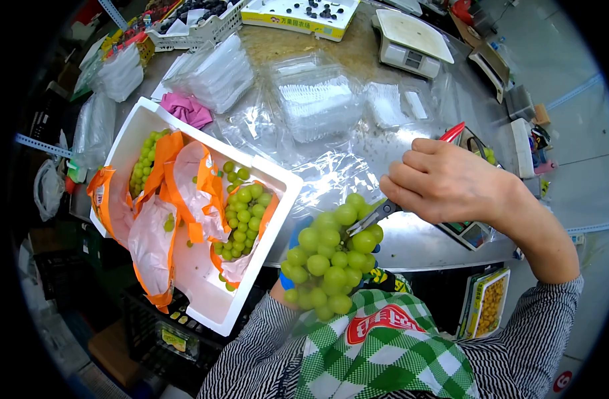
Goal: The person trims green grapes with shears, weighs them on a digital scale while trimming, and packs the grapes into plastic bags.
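Note:
A bunch of green grapes [332, 263] hangs in front of my body, held up from behind by my left hand [286, 281]. That hand wears a blue glove, and the grapes hide most of its fingers. My right hand [444, 178] is bare and closed around small snips [382, 213]. Their grey blades point down-left into the top of the bunch, among the berries; a red handle end sticks out above my knuckles. Whether the blades are touching a stem, I cannot make out.
To the left, a white foam box [288, 189] holds more green grapes [244, 216] in orange-edged wrapping. Clear plastic boxes [314, 100] are stacked on the metal table [411, 243]. Behind them stand a weighing scale [414, 41] and a yellow-sided tray [291, 25] with dark fruit.

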`<state>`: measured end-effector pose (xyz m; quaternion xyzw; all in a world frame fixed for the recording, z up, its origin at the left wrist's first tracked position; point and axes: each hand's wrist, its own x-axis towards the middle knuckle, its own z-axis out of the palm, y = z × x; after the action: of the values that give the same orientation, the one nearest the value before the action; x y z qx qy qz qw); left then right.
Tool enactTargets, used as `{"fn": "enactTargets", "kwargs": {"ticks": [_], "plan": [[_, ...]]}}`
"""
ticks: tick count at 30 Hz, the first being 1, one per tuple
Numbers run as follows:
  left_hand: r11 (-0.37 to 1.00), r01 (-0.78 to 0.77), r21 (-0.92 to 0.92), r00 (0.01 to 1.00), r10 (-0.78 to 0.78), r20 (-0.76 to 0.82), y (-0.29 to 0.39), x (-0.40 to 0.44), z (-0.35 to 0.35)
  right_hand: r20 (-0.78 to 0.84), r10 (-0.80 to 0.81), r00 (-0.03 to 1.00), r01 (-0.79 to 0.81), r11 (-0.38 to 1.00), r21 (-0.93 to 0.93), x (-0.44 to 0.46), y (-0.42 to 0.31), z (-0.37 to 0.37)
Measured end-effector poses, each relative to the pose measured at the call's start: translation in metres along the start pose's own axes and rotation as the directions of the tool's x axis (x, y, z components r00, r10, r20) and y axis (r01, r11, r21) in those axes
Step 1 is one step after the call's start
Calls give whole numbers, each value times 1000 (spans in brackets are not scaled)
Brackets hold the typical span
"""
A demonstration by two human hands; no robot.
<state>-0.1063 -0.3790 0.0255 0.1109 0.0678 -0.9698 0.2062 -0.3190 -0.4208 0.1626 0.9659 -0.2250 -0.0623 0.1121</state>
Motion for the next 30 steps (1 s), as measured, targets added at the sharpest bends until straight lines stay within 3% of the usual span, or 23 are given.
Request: {"fn": "enactTargets", "kwargs": {"ticks": [18,27,30], "plan": [[995,98,-3,994,-98,57,-28,8,-10,-218,-200,955,208,978,14,-14,4,21],[996,93,3,995,-93,46,-41,8,-10,-235,-206,950,192,978,-84,-22,-7,24],[997,82,10,995,-82,48,-43,9,-8,-137,-218,966,206,974,-97,-27,-9,19]]}}
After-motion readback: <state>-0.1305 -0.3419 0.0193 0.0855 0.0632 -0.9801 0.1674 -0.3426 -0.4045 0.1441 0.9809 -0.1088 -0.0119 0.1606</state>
